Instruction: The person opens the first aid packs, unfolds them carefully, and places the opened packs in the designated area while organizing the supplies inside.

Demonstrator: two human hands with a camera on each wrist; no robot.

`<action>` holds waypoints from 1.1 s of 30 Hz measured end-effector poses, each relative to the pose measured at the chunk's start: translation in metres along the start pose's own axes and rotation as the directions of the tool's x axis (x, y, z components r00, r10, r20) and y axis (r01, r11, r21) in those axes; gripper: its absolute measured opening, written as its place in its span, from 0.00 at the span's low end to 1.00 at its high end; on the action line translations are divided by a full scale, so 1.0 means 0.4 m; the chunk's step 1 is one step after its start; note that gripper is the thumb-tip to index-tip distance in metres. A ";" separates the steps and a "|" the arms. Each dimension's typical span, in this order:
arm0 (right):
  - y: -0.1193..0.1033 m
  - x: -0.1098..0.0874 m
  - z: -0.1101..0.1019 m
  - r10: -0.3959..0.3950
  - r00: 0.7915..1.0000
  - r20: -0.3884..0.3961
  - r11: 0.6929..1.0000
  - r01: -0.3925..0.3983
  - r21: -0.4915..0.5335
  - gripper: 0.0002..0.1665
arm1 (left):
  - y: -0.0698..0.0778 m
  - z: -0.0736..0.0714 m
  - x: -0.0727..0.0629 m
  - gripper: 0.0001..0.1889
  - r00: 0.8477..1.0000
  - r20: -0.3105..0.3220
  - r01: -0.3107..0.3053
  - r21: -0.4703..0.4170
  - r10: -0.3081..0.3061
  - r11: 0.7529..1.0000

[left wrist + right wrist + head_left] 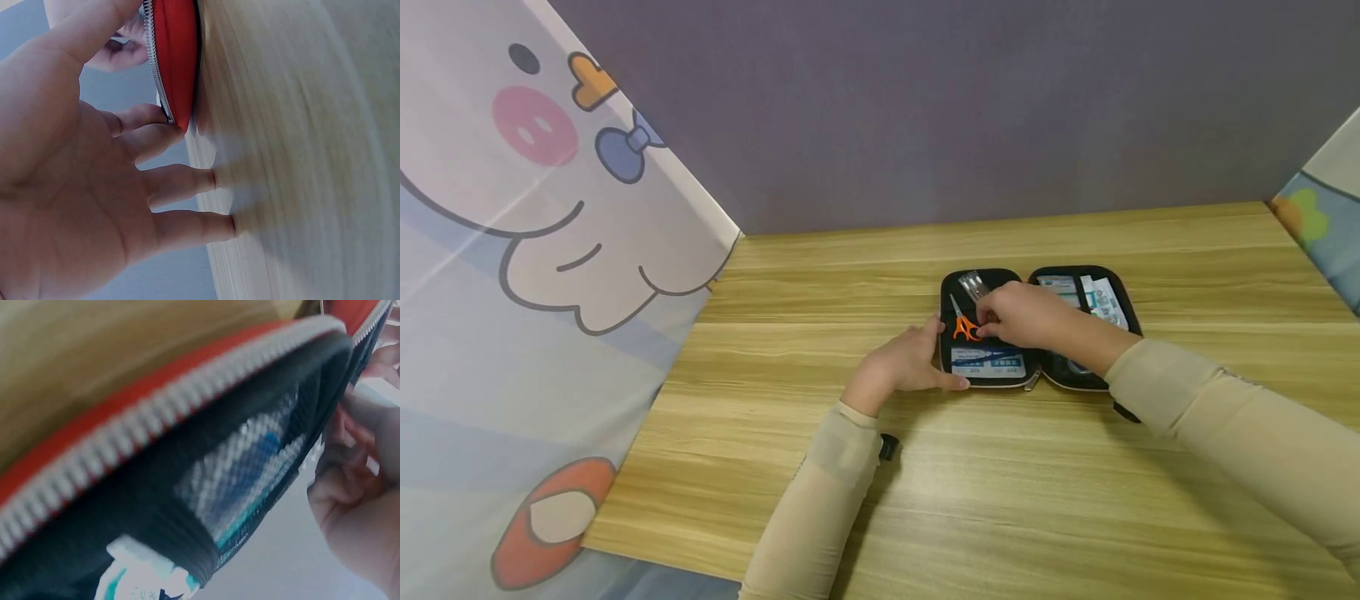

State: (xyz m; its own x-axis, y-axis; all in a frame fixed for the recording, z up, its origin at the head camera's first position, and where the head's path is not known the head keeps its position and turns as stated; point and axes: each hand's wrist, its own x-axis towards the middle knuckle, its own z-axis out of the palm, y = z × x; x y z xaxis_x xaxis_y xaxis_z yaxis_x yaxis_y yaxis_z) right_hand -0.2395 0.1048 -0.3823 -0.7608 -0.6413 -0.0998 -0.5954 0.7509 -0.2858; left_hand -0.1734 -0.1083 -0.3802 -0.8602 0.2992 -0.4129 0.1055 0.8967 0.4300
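An unzipped first-aid case [946, 367] lies spread on the table, black inside, with a red shell and a pale zipper. Small scissors [966, 327] with orange handles lie in its left half, blades pointing away. My right hand [1026, 315] reaches over the case from the right, fingers curled and fingertips pinching at the scissors' right handle loop. My left hand [908, 360] touches the left half's outer edge, its thumb along the near side. In the left wrist view its fingers [187, 228] are spread and nearly straight against the case's red side [176, 59].
Beyond the scissors sits a clear plastic piece [973, 285]. Nearer lies a white-and-blue packet [988, 363]. Mesh pockets [250, 462] in the right half hold white packets [1105, 304]. A grey panel [970, 108] rises behind the wooden table [790, 333].
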 end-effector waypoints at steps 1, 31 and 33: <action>0.000 -0.001 0.001 -0.022 1.000 0.015 1.000 0.022 0.005 0.10 | 0.001 0.000 0.000 0.65 1.000 0.000 0.002 0.002 -0.002 1.000; -0.006 0.018 0.003 -0.204 0.968 0.148 0.959 0.167 0.229 0.05 | 0.010 0.000 -0.011 0.67 0.999 0.031 0.010 0.026 -0.011 1.000; -0.004 0.020 -0.001 -0.232 0.959 0.162 0.952 0.190 0.241 0.06 | 0.010 -0.001 -0.011 0.68 0.999 0.039 0.013 0.033 -0.014 0.999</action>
State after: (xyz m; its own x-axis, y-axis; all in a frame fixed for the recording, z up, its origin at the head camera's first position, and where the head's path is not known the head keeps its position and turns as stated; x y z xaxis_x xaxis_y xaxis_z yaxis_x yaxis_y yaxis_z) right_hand -0.2447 0.0986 -0.3821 -0.5497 -0.8150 -0.1834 -0.6492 0.5549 -0.5202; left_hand -0.1694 -0.1060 -0.3764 -0.8418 0.2987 -0.4496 0.1105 0.9107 0.3981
